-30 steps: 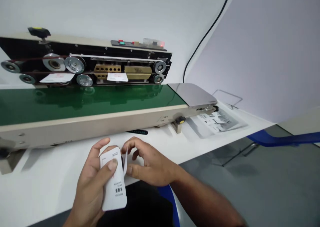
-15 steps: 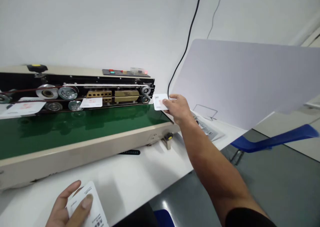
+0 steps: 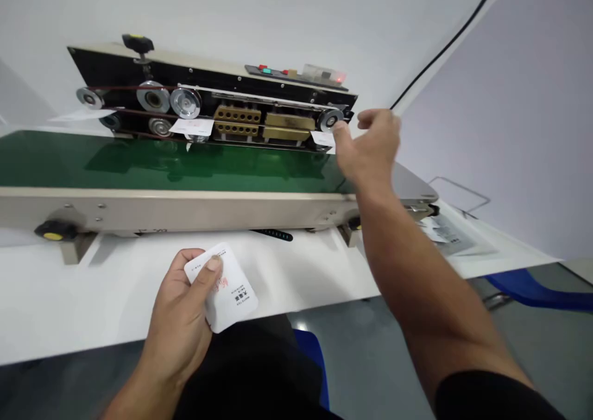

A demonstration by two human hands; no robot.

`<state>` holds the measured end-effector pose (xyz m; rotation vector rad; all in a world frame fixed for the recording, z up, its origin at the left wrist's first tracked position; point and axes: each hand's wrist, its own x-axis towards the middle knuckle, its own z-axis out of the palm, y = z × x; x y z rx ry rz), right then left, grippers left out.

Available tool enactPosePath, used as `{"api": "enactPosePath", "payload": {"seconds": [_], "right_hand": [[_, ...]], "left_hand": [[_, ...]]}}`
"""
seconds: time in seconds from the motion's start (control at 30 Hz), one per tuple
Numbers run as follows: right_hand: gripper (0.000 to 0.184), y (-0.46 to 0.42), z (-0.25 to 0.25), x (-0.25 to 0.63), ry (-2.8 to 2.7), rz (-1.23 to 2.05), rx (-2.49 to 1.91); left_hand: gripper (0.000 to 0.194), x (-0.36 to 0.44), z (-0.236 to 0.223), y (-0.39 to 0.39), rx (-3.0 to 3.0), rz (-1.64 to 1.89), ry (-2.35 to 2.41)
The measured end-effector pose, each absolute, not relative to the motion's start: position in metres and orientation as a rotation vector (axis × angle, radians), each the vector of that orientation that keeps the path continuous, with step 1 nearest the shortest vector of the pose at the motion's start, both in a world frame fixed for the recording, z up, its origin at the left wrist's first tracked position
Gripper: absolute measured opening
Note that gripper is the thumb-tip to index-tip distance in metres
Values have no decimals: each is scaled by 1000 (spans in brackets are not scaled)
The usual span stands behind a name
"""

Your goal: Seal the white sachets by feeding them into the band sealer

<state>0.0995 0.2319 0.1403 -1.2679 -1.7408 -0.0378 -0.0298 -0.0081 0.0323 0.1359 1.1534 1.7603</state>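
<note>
1. The left hand (image 3: 178,309) is closing around one white printed sachet (image 3: 231,287), its thumb pressing on the sachet's face. I cannot tell whether more sachets are stacked behind it.
2. The right hand (image 3: 370,145) is hovering open, its fingers spread and gripping nothing, above the far end of the green conveyor belt (image 3: 162,160).
3. One white sachet (image 3: 322,138) is sitting just beside those fingers, at the right end of the band sealer (image 3: 259,108).
4. Two more sachets are sitting on the same machine: a second sachet (image 3: 191,126) is lying among the pulleys near the middle, and a third sachet (image 3: 81,115) is jutting out past the left end.
5. The band sealer is showing two brass blocks (image 3: 236,120) between its pulleys and three yellow-capped knobs (image 3: 50,235), the right-hand knob partly hidden behind the forearm.
6. One black strap (image 3: 273,235) is lying on the white table (image 3: 92,290) just behind the sealer's base.
7. Further right, one clear bag (image 3: 447,231) of printed packets is lying on the table, with one blue chair (image 3: 528,284) standing beyond it and one black cable (image 3: 445,43) running up the wall.
</note>
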Motion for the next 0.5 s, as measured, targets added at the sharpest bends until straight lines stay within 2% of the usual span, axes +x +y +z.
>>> {"api": "enactPosePath", "payload": {"seconds": [0.03, 0.13, 0.23, 0.3, 0.37, 0.5], "right_hand": [[30, 204, 133, 100, -1770, 6, -1152], [33, 121, 98, 102, -2227, 754, -844], [26, 73, 62, 101, -2330, 1237, -772], [21, 67, 48, 99, -2182, 1426, -804], [24, 75, 42, 98, -1893, 1589, -792], [47, 89, 45, 97, -1398, 1618, -746]], "left_hand": [[31, -31, 30, -7, 142, 1770, 1151], [34, -31, 25, -2, 173, 1817, 1140], [36, -28, 23, 2, 221, 1847, 1131], [31, -25, 21, 3, 257, 1867, 1133], [27, -21, 18, 2, 297, 1900, 1133], [28, -14, 7, -5, 473, 1803, 1220]]}}
